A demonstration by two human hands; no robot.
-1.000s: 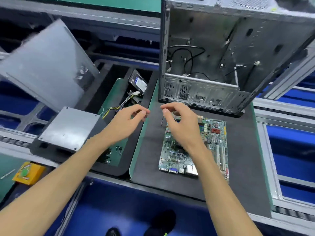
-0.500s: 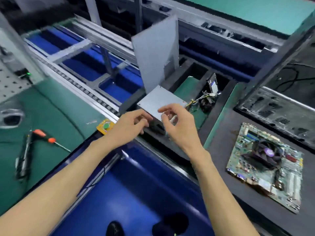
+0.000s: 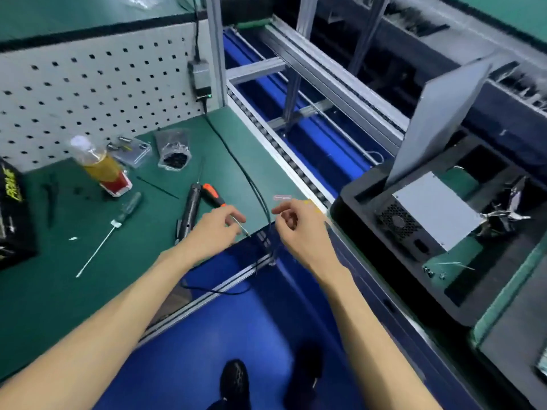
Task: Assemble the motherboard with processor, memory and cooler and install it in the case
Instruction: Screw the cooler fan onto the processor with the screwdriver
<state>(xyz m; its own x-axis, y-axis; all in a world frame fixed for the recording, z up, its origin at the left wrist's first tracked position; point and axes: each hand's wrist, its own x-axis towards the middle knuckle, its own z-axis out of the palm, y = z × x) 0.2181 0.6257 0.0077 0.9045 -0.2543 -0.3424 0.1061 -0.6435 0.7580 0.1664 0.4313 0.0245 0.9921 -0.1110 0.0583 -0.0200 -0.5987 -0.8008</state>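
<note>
Neither the motherboard nor the case shows in this view. My left hand (image 3: 216, 229) hovers over the green workbench (image 3: 88, 291), just above the shaft of an orange-handled screwdriver (image 3: 211, 195), fingers loosely curled and holding nothing I can see. My right hand (image 3: 299, 229) hangs at the bench's right corner, next to a black cable (image 3: 236, 167), fingers also loosely curled. A black electric screwdriver (image 3: 189, 208) lies just left of the orange one. A grey power supply (image 3: 435, 214) sits in a black foam tray (image 3: 355, 196) to the right.
A bag of dark screws (image 3: 174, 152), a yellow-filled bottle (image 3: 97, 164), a clear-handled screwdriver (image 3: 130, 207) and a black box (image 3: 9, 214) lie on the bench before a white pegboard (image 3: 88, 84). A grey panel (image 3: 438, 113) stands in the tray. The roller conveyor (image 3: 284, 149) runs between.
My view has swung left from the motherboard and case to the workbench. Both hands travelled left with it and now hover over the tools at the bench corner.
</note>
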